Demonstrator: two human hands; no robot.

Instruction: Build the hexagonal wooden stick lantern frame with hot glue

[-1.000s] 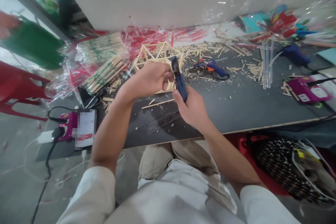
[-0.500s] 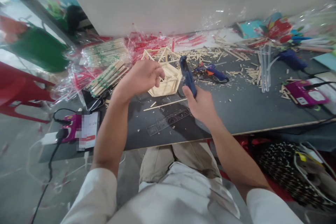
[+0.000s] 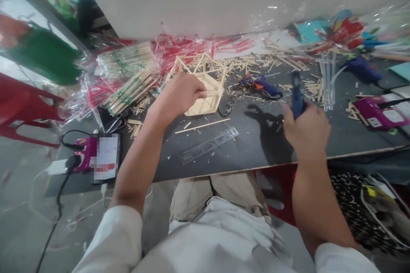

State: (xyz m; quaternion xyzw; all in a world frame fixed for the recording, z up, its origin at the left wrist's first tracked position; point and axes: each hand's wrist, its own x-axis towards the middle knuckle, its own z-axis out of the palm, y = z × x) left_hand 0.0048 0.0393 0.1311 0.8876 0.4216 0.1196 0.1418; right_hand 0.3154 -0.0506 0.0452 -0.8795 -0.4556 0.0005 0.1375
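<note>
My left hand (image 3: 181, 93) is closed in a pinch on a short wooden stick at the side of a stick-built frame model (image 3: 205, 85) that stands on the dark table (image 3: 256, 145). Off to the right, above the table, my right hand (image 3: 306, 130) is wrapped round a blue glue gun (image 3: 296, 94), slightly blurred, with its nozzle pointing up and away. A loose long stick (image 3: 201, 126) and a clear ruler (image 3: 209, 145) lie in front of the model.
A second blue glue gun (image 3: 262, 83) lies behind the model among wood scraps. Bundles of sticks in plastic (image 3: 130, 89) sit at the left, purple power strips at left (image 3: 83, 158) and right (image 3: 374, 113), clear glue sticks (image 3: 326, 81), and a patterned bag (image 3: 358, 217) below the table edge.
My right hand has swung the glue gun away from the model, well to the right. My left hand has stayed at the model, pinching the stick against its side.
</note>
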